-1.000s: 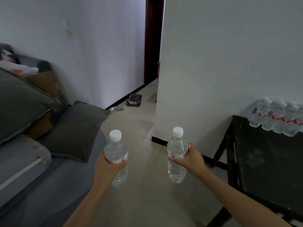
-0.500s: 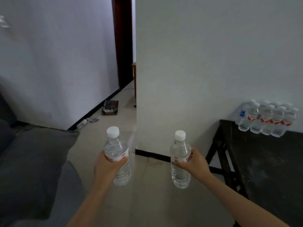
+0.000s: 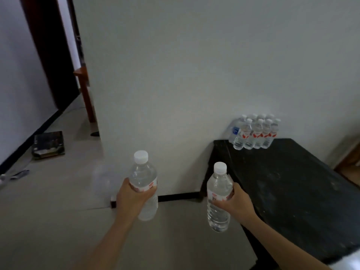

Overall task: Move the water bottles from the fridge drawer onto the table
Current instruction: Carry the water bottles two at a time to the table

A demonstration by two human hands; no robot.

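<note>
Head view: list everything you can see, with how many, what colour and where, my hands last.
left bottle: one, clear, white cap, held upright over the floor
right bottle: one, clear, white cap, held upright by the table's left edge
bottle cluster: several, exact count unclear, clear, red labels, one blue, table's back left corner
table: one, black, right, against the wall
flat object: one, dark, floor at left
wooden furniture: one, brown, doorway at left
wall: white, ahead
floor: beige
left hand: grips left bottle
right hand: grips right bottle
</note>
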